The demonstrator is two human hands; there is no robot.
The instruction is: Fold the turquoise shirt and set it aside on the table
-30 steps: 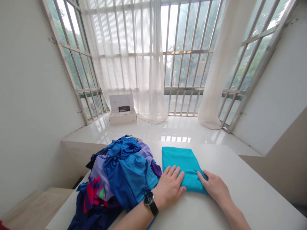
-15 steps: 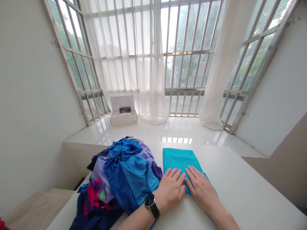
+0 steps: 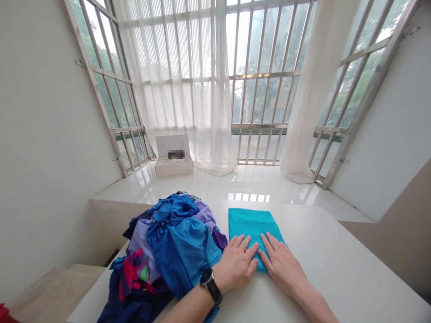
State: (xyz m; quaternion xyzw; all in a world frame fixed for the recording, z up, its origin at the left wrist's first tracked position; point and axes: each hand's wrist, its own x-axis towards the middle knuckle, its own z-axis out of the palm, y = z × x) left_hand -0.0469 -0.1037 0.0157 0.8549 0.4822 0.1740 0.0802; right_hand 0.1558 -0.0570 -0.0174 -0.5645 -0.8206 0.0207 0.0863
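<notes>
A folded turquoise cloth garment (image 3: 254,222) lies flat on the white table (image 3: 323,251). My left hand (image 3: 237,264), with a black watch (image 3: 211,285) on its wrist, rests on the garment's near left part, fingers stretched out. On its near right part lies my right hand (image 3: 283,264), also flat with fingers extended. Both hands cover the near portion of the cloth. Just left of my left hand is a heap of crumpled clothes (image 3: 182,242) in blue, lilac, navy and pink; my left forearm passes over its near edge.
Behind the table is a glossy white window sill (image 3: 215,184) with an open white box (image 3: 173,166) on it. White curtains (image 3: 182,89) hang before barred windows. At the lower left is a wooden surface (image 3: 50,291), with something red (image 3: 6,314) at the corner.
My left hand has shifted slightly left over the cloth. The turquoise edge that stuck out beyond my right hand no longer shows. The heap stays put.
</notes>
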